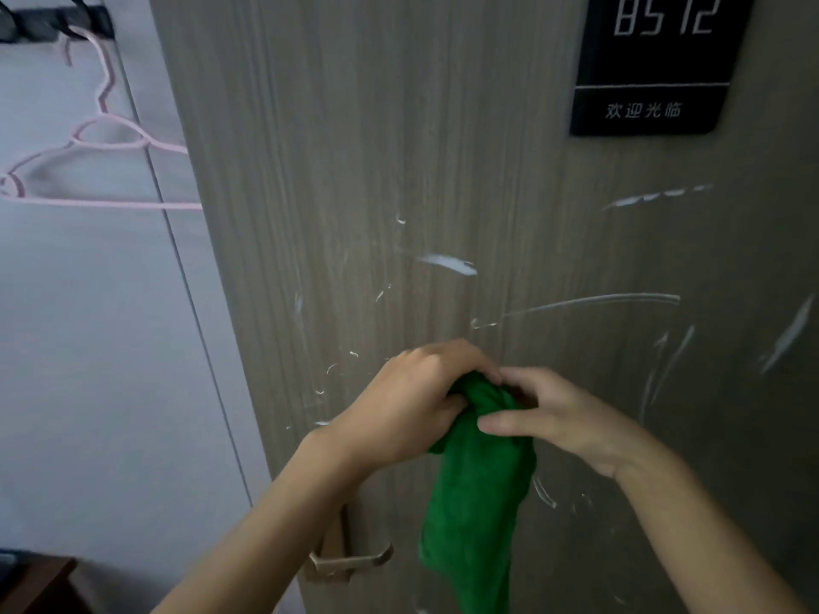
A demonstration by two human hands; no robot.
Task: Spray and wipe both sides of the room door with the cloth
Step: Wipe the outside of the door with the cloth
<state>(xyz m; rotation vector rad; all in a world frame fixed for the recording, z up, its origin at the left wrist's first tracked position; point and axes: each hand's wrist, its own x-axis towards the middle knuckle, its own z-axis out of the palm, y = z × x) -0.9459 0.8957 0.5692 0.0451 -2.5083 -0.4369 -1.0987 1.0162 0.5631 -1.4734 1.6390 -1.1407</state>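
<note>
Door: I see one wood-grain door (399, 148) filling the middle and right of my view, standing just beyond my hands.
Foam marks: white streaks (447, 262) lie scattered over the door face; I count about six clear ones plus small flecks, the longest running to the right at mid height.
Cloth: one green cloth (481, 516), bunched at its top between my hands, the rest hanging down in front of the door.
Left hand: my left hand (412, 405) has its grip curled shut around the upper left of the bunched cloth.
Right hand: my right hand (563, 418) pinches the top of the cloth from the right, thumb laid across the fabric; the two hands touch at the fingertips.
Handle: one metal lever handle (350, 560) sits low on the door, near its left edge, below my left forearm.
Sign: one black plate (656, 64) at upper right, reading B572 with a line of Chinese characters beneath.
Hangers: two pink hangers (102, 144) hang on the wall at far left, under one dark rail (53, 22).
</note>
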